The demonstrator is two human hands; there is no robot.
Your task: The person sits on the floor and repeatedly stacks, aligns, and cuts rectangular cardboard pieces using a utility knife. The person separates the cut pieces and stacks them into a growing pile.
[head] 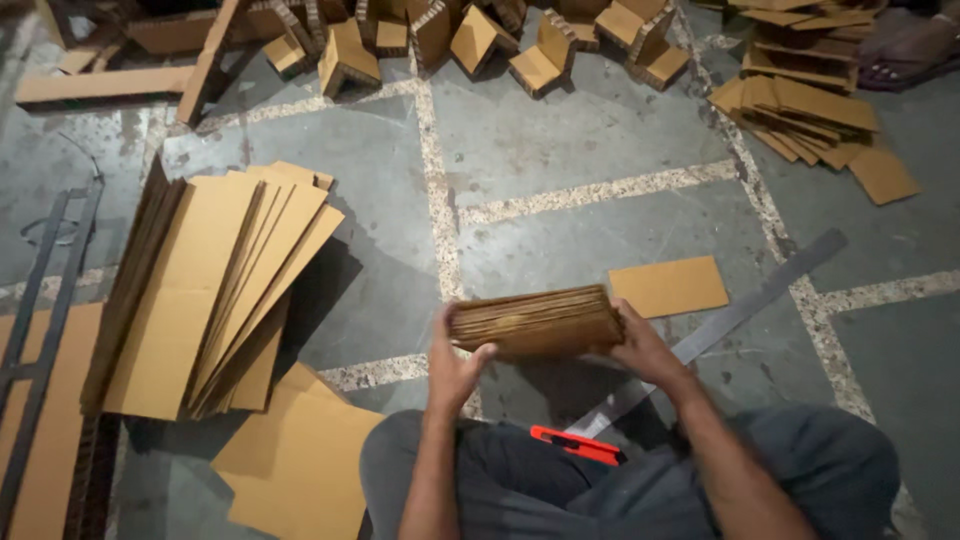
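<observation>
Holding a stack of cardboard pieces (537, 321) above the floor (560, 150), the left hand (452, 365) and right hand (640, 345) clasp its two ends. It seems light and stiff, but loose sheets may slide, so pressing both ends is best.

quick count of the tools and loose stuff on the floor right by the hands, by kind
bundle of cardboard pieces, held by left hand and right hand: 1
single flat cardboard piece: 1
metal ruler: 1
orange cutter: 1
Total: 4
</observation>
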